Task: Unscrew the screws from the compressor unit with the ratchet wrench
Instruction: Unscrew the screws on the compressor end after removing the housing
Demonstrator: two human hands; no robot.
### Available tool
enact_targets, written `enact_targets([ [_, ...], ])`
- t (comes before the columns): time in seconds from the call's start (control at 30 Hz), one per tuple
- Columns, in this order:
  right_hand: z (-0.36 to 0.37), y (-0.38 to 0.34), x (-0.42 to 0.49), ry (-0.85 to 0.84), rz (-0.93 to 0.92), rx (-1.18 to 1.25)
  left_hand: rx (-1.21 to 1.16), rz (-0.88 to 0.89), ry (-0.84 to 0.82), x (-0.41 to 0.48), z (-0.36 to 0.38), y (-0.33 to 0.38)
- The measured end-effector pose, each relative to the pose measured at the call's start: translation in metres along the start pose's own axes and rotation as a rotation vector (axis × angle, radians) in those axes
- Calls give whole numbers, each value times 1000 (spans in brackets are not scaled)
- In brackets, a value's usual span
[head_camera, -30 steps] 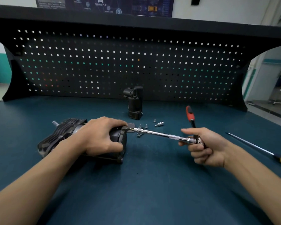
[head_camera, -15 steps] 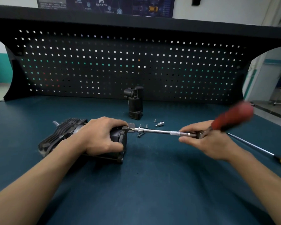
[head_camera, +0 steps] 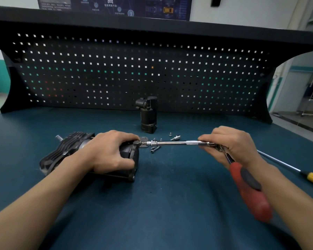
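Left hand [head_camera: 108, 152] grips the compressor unit [head_camera: 69, 150], right hand [head_camera: 229, 147] pinches the ratchet wrench [head_camera: 246, 188] near its head — keep the extension bar [head_camera: 172, 142] square to the unit.

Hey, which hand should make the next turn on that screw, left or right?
Right. The right hand grips the wrench at its head, and the extension reaches the compressor at its end. The left hand is holding the compressor down, so it is better left steadying it.
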State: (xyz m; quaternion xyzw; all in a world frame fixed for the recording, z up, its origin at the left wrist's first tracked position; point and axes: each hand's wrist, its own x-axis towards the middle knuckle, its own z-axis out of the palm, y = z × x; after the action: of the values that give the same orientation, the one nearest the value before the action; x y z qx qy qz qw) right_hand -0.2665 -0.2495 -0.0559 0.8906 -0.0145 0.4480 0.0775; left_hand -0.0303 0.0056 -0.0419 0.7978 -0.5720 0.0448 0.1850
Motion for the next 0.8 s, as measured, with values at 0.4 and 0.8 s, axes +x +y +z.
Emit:
enact_targets([
  [0.4,2,-10,-3,-335,453,564,5,-9,5,1,-1,-3],
  [0.8,-4,-18,8,-609,1258,1069,-12,-2,-2,1,-1,0],
])
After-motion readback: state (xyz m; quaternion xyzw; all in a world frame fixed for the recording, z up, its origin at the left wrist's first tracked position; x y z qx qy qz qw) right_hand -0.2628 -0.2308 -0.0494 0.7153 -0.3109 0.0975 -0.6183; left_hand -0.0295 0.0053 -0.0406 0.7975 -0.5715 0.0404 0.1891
